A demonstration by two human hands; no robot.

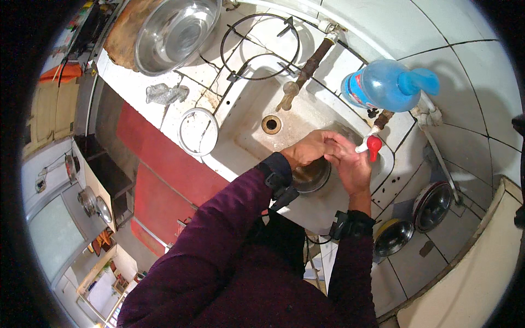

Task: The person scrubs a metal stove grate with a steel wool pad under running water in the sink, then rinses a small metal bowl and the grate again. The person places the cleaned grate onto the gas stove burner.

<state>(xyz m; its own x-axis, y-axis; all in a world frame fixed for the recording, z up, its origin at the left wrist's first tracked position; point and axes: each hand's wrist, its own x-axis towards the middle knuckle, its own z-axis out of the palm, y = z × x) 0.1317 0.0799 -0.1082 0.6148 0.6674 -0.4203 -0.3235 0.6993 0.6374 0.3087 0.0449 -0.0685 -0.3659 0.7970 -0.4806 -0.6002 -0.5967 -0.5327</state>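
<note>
My left hand (305, 150) and my right hand (353, 168) meet over the white sink (254, 96), with the left fingers bent across the right fingers. The right palm is turned up, close below the white spout of a red-handled tap (373, 147). Any small thing between the fingers is hidden. Beneath my hands a round metal bowl (313, 180) rests in the sink, partly covered by them. An older brownish tap (290, 96) reaches over the basin near its drain hole (271, 124). Dark bands with small devices sit on both wrists.
A blue plastic pump bottle (381, 86) stands behind the sink. A wire ring stand (260, 76) spans its far left corner. On the tiled counter are a large metal basin (178, 35), a scouring pad (166, 94) and a round white lid (198, 132). Two bowls (393, 238) stand at right.
</note>
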